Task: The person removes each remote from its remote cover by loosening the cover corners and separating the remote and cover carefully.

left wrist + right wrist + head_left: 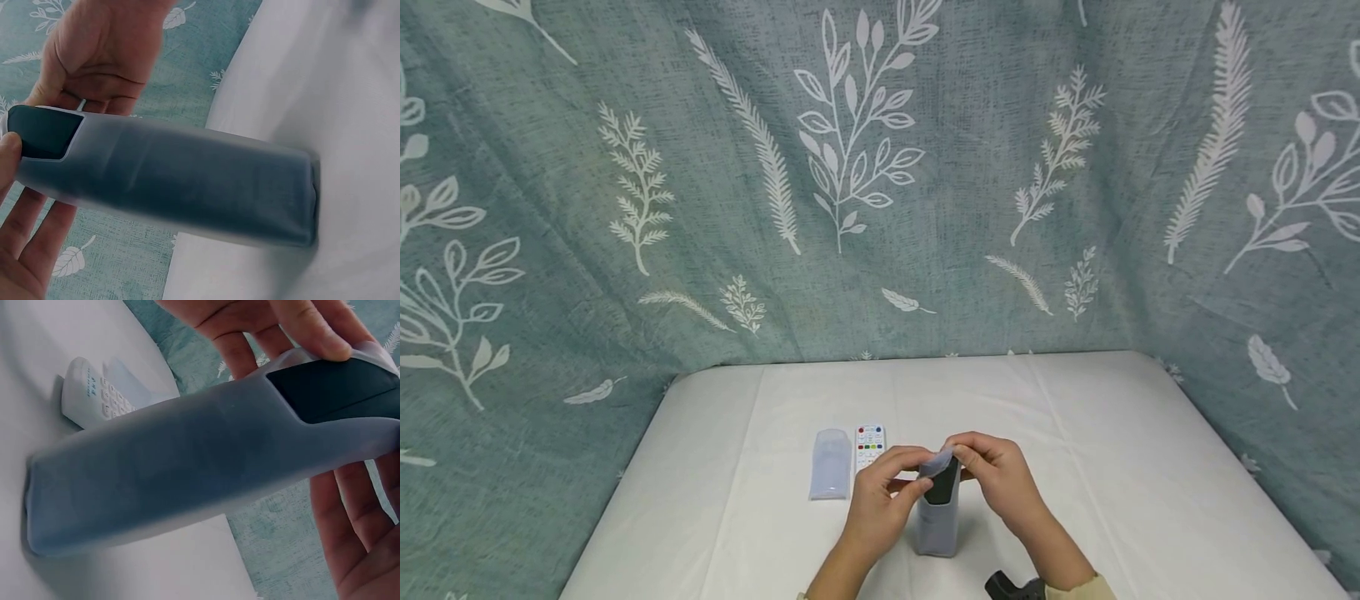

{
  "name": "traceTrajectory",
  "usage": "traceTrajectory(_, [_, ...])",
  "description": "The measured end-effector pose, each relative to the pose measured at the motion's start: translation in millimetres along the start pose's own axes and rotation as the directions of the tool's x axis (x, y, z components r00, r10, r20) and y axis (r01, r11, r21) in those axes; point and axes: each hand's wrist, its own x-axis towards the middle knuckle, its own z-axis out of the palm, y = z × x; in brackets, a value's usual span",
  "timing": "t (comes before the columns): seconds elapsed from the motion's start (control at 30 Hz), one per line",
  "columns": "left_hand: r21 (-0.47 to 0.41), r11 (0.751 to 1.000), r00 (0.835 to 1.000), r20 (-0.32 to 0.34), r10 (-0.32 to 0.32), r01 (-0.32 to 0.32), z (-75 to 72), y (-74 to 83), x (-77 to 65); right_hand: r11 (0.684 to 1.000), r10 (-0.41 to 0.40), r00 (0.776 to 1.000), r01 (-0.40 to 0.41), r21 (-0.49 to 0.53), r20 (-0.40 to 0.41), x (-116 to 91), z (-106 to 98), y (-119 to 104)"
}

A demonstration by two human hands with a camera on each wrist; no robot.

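While the left hand (880, 502) and right hand (997, 479) pinch the top of the translucent bluish pliable sleeve (937, 532) around an upright black slab-shaped device (942, 492), toward six o'clock on the white-covered table (760, 533), even tension should limit tearing.

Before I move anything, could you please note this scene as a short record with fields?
Held: long dark object in a translucent bluish sleeve, lower end on the white cloth-covered table
Left grip: pinches the sleeve's upper edge
Right grip: pinches the sleeve's upper edge, opposite side
Nearby: white rectangular remote with coloured buttons; second translucent sleeve, left of it
Backdrop: teal fabric with white leaf prints
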Motion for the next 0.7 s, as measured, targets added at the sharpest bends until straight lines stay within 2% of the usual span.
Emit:
traceTrajectory(0.17, [0.005, 1.0, 1.0, 0.013, -0.003, 0.003, 0.6, 1.5, -0.3, 0.999, 0.013, 1.0, -0.013, 0.035, -0.003, 0.5, 1.3, 3.4])
traceTrajectory(0.27, [0.009, 1.0, 1.0, 0.008, -0.01, 0.01, 1.2, 0.6, 0.0, 0.994, 0.075, 0.996, -0.071, 0.081, -0.046, 1.2, 6.0, 6.5])
traceTrajectory(0.43, [0.015, 1.0, 1.0, -0.003, 0.011, -0.011, 1.0, -2.9, -1.7, 0.966, 0.185, 0.973, -0.154, 0.21, -0.137, -0.3, 16.0, 11.3])
traceTrajectory(0.57, [0.006, 0.998, 0.998, -0.008, 0.064, -0.064, 0.0, -4.4, -3.3, 0.964, 0.175, 0.969, -0.133, 0.229, -0.173, -3.2, 20.7, 13.9])
traceTrajectory(0.7, [-0.009, 0.997, 0.996, -0.023, 0.082, -0.082, 0.3, -5.3, -3.6, 0.981, 0.126, 0.973, -0.093, 0.168, -0.193, -7.3, 22.0, 14.2])
